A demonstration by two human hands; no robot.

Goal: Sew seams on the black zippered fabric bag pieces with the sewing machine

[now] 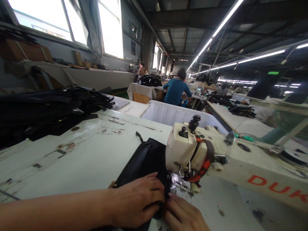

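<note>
Black fabric (146, 160) lies on the pale table, its right edge beside the needle area of a cream sewing machine (183, 150). My left hand (139, 200) rests on the fabric, fingers curled and pressed onto it near its right edge. Just right of it, my right hand (181, 213) has bent fingers pinching the fabric's edge below the machine's lit presser foot (180, 183). The fingertips of both hands nearly meet. Part of the fabric is hidden under my left hand.
A heap of black pieces (48, 109) covers the table's left side. Behind the machine stands a white plastic bin (166, 112). Farther off, a person in a blue top (176, 91) sits at another table. The machine's arm extends right.
</note>
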